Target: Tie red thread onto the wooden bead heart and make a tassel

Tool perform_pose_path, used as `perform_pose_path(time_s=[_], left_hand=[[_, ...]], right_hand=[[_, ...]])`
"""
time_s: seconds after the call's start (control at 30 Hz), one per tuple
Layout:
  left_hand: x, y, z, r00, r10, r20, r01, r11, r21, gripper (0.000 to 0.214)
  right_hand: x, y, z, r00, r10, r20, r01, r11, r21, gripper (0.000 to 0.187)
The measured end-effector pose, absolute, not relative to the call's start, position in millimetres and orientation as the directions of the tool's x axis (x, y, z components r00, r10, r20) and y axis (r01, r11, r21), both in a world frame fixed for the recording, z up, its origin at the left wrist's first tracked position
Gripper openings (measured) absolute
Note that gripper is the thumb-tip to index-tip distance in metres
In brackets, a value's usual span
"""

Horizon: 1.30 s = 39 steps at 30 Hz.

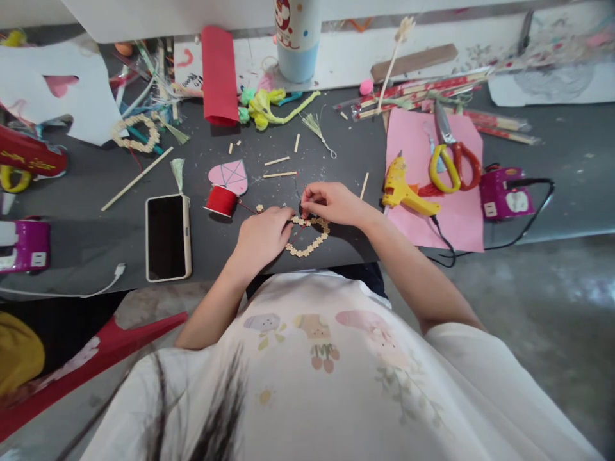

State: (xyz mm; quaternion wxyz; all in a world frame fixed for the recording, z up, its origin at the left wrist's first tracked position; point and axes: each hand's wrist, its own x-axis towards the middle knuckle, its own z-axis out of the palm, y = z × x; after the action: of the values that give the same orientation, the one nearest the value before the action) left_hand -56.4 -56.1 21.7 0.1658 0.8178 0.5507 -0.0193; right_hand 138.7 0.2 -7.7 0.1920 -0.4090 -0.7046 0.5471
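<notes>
A heart-shaped frame of small pale wooden pieces [307, 250] lies near the table's front edge. My left hand [259, 240] grips its left side, fingers curled and partly hiding it. Above the frame's top edge, my right hand [331, 203] is closed in a pinch on red thread [304, 221], which is wound at the frame's top. A spool of red thread [221, 202] rests left of my left hand, its strand running toward that hand. Behind the spool is a pink heart-shaped card piece [227, 177] with lines drawn on it.
On the right, a yellow glue gun [408, 192] and scissors [451, 157] lie on pink paper [459, 224], beside a purple device [507, 193] with a cable. Leftward are a phone [168, 238], a stick [137, 179] and another wooden frame [137, 133]. A cup [298, 45] stands behind.
</notes>
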Motion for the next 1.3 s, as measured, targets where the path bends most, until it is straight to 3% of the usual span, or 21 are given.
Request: perform_pose_path(time_s=[0.23,0.43,0.63,0.83,1.13,1.3], left_hand=[[-52.4,-47.1,26.7,0.488,0.835,-0.254,0.872,-0.474,0.119,0.027],[-54.2,-50.4,31.2,0.497,0.833,-0.243,0.867,-0.482,0.124,0.027],[-56.9,-52.0,32.0,0.497,0.837,-0.229,0.868,-0.477,0.139,0.030],[-57.1,-52.8,30.7,0.486,0.845,-0.222,0.874,-0.463,0.149,0.029],[-57.3,-53.0,31.4,0.490,0.842,-0.225,0.871,-0.463,0.164,0.030],[-58.5,-54.2,31.5,0.493,0.844,-0.210,0.869,-0.466,0.165,0.029]], right_hand=[[139.5,0.3,-5.2,-0.586,0.792,-0.171,0.390,0.090,-0.917,0.006],[142.2,-1.4,0.3,-0.593,0.783,-0.185,0.365,0.058,-0.929,0.008],[141.2,0.2,0.4,-0.594,0.801,-0.071,0.357,0.184,-0.916,0.008],[141.4,0.5,-3.0,-0.609,0.787,-0.098,0.284,0.100,-0.954,0.009],[141.1,-2.4,-5.5,-0.576,0.814,-0.077,0.370,0.175,-0.912,0.009],[142.7,-0.8,-1.9,-0.516,0.854,-0.064,0.525,0.256,-0.812,0.003]])
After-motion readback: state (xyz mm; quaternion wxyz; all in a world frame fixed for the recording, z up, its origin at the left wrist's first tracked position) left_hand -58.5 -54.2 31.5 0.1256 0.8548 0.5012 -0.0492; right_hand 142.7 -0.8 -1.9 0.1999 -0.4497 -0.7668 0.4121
